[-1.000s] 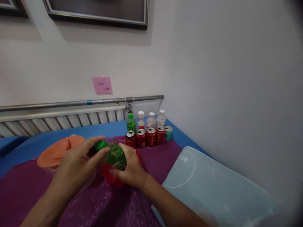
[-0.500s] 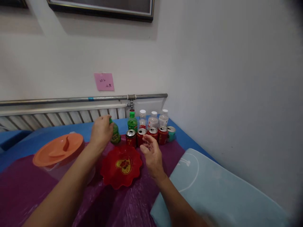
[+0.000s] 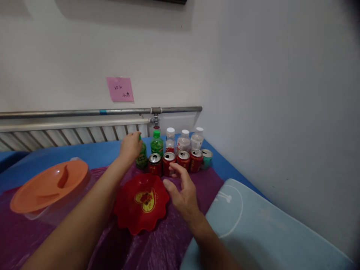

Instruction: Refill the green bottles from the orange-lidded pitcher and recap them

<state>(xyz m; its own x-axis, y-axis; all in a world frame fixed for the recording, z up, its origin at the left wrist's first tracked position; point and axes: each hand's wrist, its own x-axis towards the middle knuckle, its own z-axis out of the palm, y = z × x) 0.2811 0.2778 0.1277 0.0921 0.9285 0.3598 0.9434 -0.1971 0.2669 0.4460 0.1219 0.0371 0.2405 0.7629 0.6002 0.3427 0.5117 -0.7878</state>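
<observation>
My left hand (image 3: 131, 147) is closed round the top of a green plastic bottle (image 3: 142, 157), which stands nearly upright left of the front cans. Beside it is a second green bottle (image 3: 156, 144) with a green cap. My right hand (image 3: 184, 191) hovers with its fingers apart, just in front of a red drink can (image 3: 169, 165). Other opened cans line up there: a dark red can (image 3: 155, 165), more red ones and a teal can (image 3: 207, 159). Behind them stand clear bottles with white caps (image 3: 183, 140). A red scalloped plate (image 3: 126, 210) lies between my forearms.
An orange divided tray (image 3: 36, 185) sits on a clear container at left. Purple plastic sheeting (image 3: 154, 247) covers part of the blue surface (image 3: 92, 148). A light blue padded item (image 3: 261, 228) lies at right by the wall. A radiator and pipe (image 3: 118, 111) run behind.
My left hand has moved right with the green bottle, bringing it closer to the cans and more upright. My right hand stays near the cans, open. The camera view has shifted slightly.
</observation>
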